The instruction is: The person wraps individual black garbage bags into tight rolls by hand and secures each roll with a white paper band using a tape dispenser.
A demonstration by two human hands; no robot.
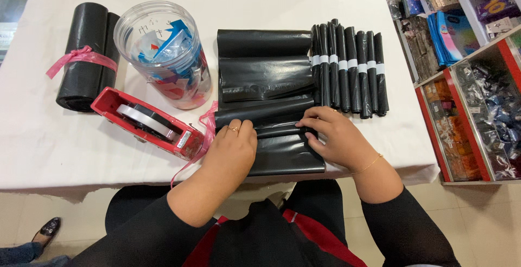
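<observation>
While both hands press down side by side on a black plastic bag (282, 153), the left hand (230, 150) lies flat with its fingers curled over a rolled fold, a ring on one finger. The right hand (334, 137) sits just beside it, fingertips pinching the same fold, a thin gold bracelet at the wrist. Neither hand is closed around anything; both rest on the bag's surface. The bag is glossy, creased and partly rolled, lying at the near edge of a white table (49, 147). Beyond it lies a stack of flat black bags (263, 63), and to their right a row of finished black rolls (350, 66), each banded with white tape. Left of the hands sits a red tape dispenser (144, 120), then a clear plastic jar (163, 55) of coloured bits, and a large black roll (87, 55) tied with pink ribbon.
</observation>
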